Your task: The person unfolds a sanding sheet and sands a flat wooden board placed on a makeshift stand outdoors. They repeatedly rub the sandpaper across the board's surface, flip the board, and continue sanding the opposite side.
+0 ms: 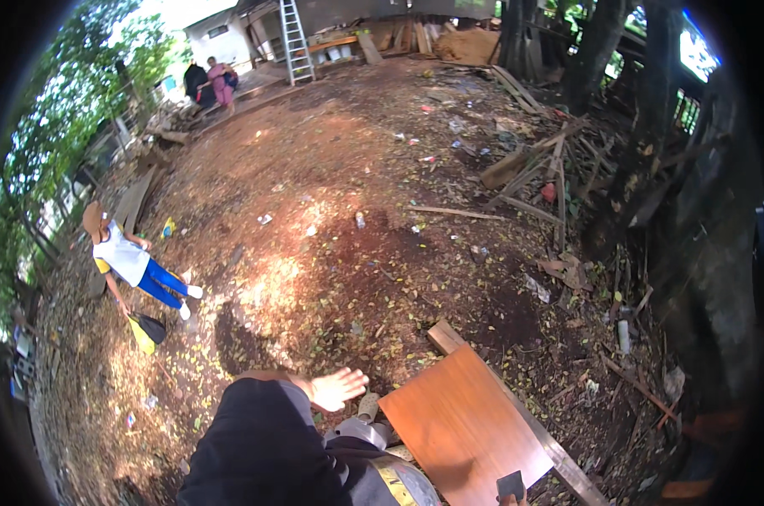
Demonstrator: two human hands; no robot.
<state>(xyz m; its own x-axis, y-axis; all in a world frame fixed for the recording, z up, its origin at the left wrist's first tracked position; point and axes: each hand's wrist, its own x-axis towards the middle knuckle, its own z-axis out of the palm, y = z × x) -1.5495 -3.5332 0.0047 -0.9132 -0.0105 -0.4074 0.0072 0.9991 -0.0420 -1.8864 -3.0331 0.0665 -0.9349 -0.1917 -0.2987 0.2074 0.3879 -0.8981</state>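
My left hand (pixel 340 390) is stretched out palm-down over the ground, its fingers spread and nothing in them. A black sleeve covers most of that arm. To the right of it, a smooth reddish-brown wooden board (pixel 458 409) lies tilted across a long rough plank (pixel 562 460). At the lower edge only the fingertips of my right hand (pixel 513 501) show. They grip a small dark grey flat block (pixel 510 484) at the near edge of the board; most of that hand is out of view. The block's exact kind cannot be made out.
Dry leaves and litter cover the brown ground. Broken timber (pixel 533 169) is heaped at the right by tree trunks (pixel 643 93). A person (pixel 129 253) holding a yellow and black bag stands at the left. Farther back are a ladder (pixel 296 42) and another person (pixel 222 80).
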